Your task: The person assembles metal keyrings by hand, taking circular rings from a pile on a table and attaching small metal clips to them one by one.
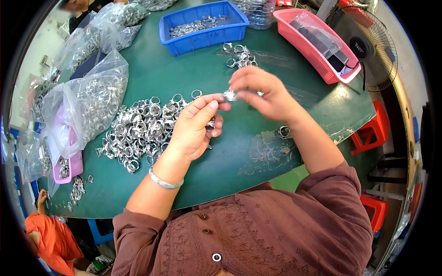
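Observation:
Between the thumb and forefinger of my left hand is a silver-coloured ring. More small metal rings show against the curled lower fingers of that hand. My right hand, slightly blurred, closes its thumb and bent fingers on the same ring from the right. A bit of silver metal shows just under the right hand; I cannot tell whether it is held. Left of my left hand spreads a large pile of silver-coloured rings on the green table.
A blue bin with rings stands at the back, near a small ring group. Clear bags of rings and a purple basket line the left. A pink basket and a fan stand right. A person in orange is lower left.

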Tool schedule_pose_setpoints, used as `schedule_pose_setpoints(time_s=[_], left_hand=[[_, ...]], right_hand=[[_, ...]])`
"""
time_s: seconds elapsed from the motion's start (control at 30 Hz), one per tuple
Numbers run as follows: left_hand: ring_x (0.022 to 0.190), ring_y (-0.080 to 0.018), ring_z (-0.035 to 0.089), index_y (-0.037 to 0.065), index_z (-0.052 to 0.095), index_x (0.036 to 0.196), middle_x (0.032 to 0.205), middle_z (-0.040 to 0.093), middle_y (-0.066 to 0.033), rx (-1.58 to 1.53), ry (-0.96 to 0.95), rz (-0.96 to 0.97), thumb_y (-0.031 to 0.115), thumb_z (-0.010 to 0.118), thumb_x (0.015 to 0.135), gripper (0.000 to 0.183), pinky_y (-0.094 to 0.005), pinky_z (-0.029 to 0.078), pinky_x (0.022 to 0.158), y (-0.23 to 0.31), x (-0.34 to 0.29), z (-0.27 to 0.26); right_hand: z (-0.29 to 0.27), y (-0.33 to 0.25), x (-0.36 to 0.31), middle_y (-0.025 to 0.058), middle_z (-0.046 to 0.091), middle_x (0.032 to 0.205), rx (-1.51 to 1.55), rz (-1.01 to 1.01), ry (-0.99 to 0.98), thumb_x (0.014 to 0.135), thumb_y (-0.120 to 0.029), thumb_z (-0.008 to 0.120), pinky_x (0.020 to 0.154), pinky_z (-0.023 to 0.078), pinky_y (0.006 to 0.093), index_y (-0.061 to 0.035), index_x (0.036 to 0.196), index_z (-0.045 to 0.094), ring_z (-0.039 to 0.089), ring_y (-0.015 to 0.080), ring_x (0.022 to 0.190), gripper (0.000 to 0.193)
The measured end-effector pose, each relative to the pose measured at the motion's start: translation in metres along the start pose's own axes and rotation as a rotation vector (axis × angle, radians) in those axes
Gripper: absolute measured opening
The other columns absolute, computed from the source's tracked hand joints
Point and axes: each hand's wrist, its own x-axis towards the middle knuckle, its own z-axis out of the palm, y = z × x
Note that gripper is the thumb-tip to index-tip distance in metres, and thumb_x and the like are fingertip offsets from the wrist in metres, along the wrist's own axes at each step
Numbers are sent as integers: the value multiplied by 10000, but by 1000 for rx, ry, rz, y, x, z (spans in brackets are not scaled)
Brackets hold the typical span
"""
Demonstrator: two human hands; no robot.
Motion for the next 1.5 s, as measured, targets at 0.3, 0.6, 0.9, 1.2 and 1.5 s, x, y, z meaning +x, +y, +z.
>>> schedule_pose_setpoints(time_s=[0.3,0.6,0.9,1.2,1.5], left_hand=[[650,-58,478,28,595,998,920,584,-66,299,122,138,134,485,912,175,-181,374,506,-4,4,2],[1026,-314,484,63,585,1078,1129,501,-138,1839,112,826,103,626,736,347,-394,420,856,2,60,13],[865,-267,546,46,627,804,828,583,-99,1955,-73,621,138,575,749,118,-407,384,850,0,64,0],[792,-248,524,60,591,728,728,527,-77,2149,-41,790,103,573,747,51,-435,354,860,13,23,-9],[893,-267,546,11,587,994,928,572,-101,1673,86,774,138,631,782,251,-365,419,819,13,29,10]], right_hand=[[-14,29,-10,100,601,828,-155,256,149,805,12,538,666,460,287,-15,912,620,583,204,733,137],[-21,46,-15,85,542,978,-815,356,-99,721,-179,664,829,400,380,-82,997,613,490,278,950,297],[-21,34,0,83,555,1009,-804,503,-320,698,-191,694,825,414,404,-84,1000,611,485,269,989,331],[-24,42,-8,71,563,983,-735,402,-348,683,-111,691,836,402,379,-55,973,607,480,275,961,306],[-27,28,-9,85,556,959,-490,146,-183,680,-99,689,833,410,366,-28,959,564,472,273,951,313]])
